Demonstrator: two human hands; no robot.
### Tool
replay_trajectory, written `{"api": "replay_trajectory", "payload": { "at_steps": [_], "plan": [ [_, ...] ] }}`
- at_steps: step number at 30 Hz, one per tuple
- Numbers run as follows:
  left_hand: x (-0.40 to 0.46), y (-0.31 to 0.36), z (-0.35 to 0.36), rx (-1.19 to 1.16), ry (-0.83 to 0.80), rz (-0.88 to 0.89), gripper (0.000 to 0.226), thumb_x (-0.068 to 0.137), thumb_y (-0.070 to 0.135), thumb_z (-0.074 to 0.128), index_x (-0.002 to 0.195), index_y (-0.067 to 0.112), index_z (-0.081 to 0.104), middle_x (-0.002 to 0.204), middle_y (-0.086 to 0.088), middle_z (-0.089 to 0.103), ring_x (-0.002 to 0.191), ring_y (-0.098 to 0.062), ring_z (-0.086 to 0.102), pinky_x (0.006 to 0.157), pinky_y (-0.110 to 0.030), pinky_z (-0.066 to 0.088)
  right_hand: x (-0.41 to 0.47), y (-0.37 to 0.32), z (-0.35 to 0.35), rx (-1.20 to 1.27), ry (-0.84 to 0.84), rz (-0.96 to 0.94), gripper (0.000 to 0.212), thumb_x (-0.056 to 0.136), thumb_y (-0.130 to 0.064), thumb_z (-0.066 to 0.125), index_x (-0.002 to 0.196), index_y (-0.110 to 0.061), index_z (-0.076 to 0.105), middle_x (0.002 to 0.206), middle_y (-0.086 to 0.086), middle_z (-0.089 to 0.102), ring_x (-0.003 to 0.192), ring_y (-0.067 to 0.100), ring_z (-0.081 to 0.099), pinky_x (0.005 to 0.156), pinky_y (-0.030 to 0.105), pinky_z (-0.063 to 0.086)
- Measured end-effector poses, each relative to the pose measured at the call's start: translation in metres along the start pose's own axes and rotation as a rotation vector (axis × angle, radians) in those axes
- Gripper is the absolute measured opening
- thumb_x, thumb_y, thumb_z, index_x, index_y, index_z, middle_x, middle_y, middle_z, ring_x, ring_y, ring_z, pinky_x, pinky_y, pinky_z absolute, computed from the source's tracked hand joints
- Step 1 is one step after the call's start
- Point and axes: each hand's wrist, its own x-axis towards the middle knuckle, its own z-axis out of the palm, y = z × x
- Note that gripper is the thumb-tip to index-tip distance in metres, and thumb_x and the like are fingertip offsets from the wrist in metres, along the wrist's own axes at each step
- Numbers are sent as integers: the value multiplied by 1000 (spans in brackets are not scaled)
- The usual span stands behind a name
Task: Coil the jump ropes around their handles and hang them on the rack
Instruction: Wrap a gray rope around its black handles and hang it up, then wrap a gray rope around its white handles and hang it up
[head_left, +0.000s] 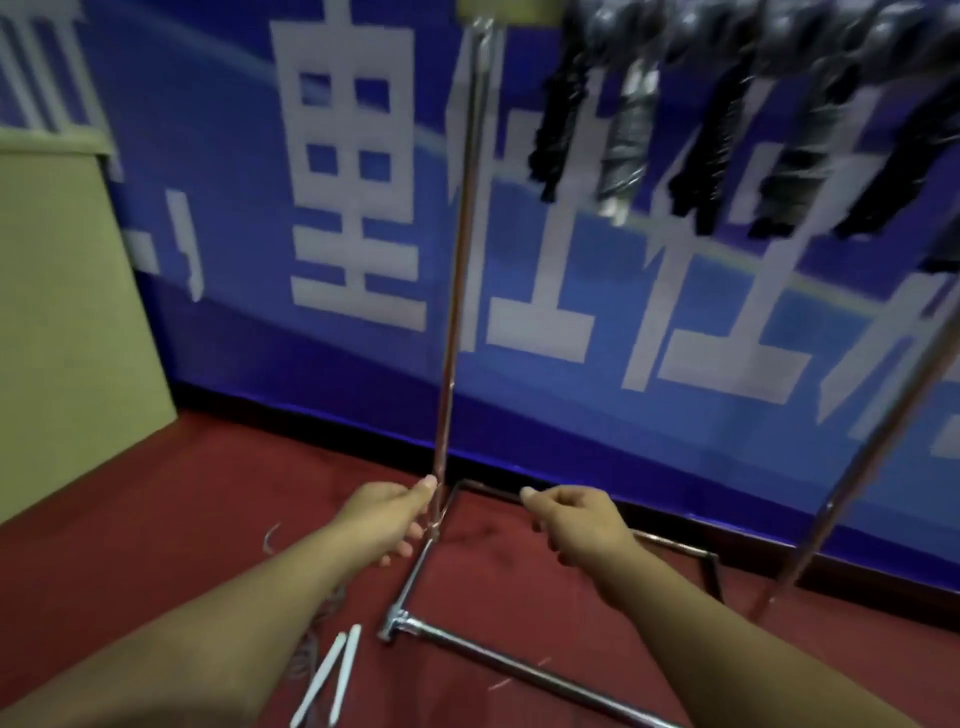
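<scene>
While coiled ropes (623, 135) hang on the rack (457, 260), both hands, left hand (387, 519) and right hand (576, 525), are loosely curled, holding nothing discernible; the white-handled rope (332, 675) on the floor (156, 519) must be picked up next.

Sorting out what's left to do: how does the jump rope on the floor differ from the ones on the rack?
The floor rope has white handles and lies uncoiled on the carpet; the hung ropes look dark or grey, are wound into bundles and dangle from the rack top bar. Neither hand touches any.
</scene>
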Motion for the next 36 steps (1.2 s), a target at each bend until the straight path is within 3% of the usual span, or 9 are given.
{"api": "replay_trajectory", "payload": {
  "at_steps": [6, 9, 12, 16, 23, 26, 30, 33, 36],
  "plan": [
    [72, -107, -68, 109, -1, -187, 45, 101, 52, 47, 97, 11, 66, 78, -2, 68, 53, -14, 57, 52, -21, 39, 45, 46, 106, -72, -127, 165, 30, 94, -30, 68, 82, -3, 70, 72, 8, 62, 52, 15, 44, 45, 19, 36],
    [123, -156, -96, 120, 122, -203, 48, 101, 47, 50, 93, 4, 70, 87, -15, 75, 66, -27, 66, 59, -27, 44, 67, 77, 157, -114, -201, 244, 35, 94, -30, 68, 90, 5, 71, 72, 7, 62, 53, 14, 45, 48, 20, 39],
    [151, -209, -98, 177, 116, -258, 46, 101, 40, 52, 76, 4, 66, 92, -24, 74, 82, -38, 72, 60, -28, 45, 81, 115, 203, -150, -276, 323, 38, 93, -33, 69, 81, 2, 70, 68, 9, 56, 56, 18, 44, 53, 25, 38],
    [159, -278, -76, 275, -11, -353, 47, 103, 40, 49, 99, -2, 70, 110, -23, 71, 106, -38, 67, 89, -39, 53, 89, 160, 252, -194, -366, 409, 34, 93, -31, 68, 83, 1, 71, 67, 7, 57, 48, 14, 42, 47, 22, 36],
    [149, -367, -35, 142, 30, -528, 40, 94, 42, 62, 81, 6, 72, 96, -17, 73, 92, -30, 68, 75, -30, 45, 97, 217, 317, -17, -393, 651, 20, 97, -37, 61, 89, -18, 63, 77, 3, 59, 57, 12, 50, 54, 22, 41],
    [149, -377, -16, 23, 20, -557, 31, 95, 26, 61, 85, 1, 74, 83, -15, 69, 74, -18, 60, 70, -28, 44, 93, 237, 340, 111, -372, 787, 35, 102, -46, 49, 80, -21, 58, 68, -1, 51, 53, 12, 44, 50, 20, 39],
    [150, -391, 10, -1, -104, -519, 40, 93, 25, 61, 55, 12, 63, 61, -9, 65, 65, -26, 64, 72, -38, 57, 86, 250, 363, 297, -384, 934, 56, 103, -59, 30, 78, -20, 60, 46, -7, 55, 33, 9, 45, 43, 21, 30],
    [152, -398, 20, -82, -136, -522, 39, 74, 48, 64, 65, 9, 64, 75, -17, 70, 78, -39, 70, 80, -52, 59, 86, 262, 373, 386, -384, 1009, 67, 99, -69, 24, 96, -17, 66, 55, -2, 61, 45, 15, 47, 50, 21, 33],
    [150, -398, 28, -85, -161, -512, 27, 83, 38, 65, 79, 12, 64, 81, -13, 67, 76, -30, 65, 84, -53, 59, 83, 271, 373, 341, -424, 1039, 74, 93, -78, 19, 109, -21, 65, 53, -8, 46, 47, 12, 34, 58, 25, 37]
  ]
}}
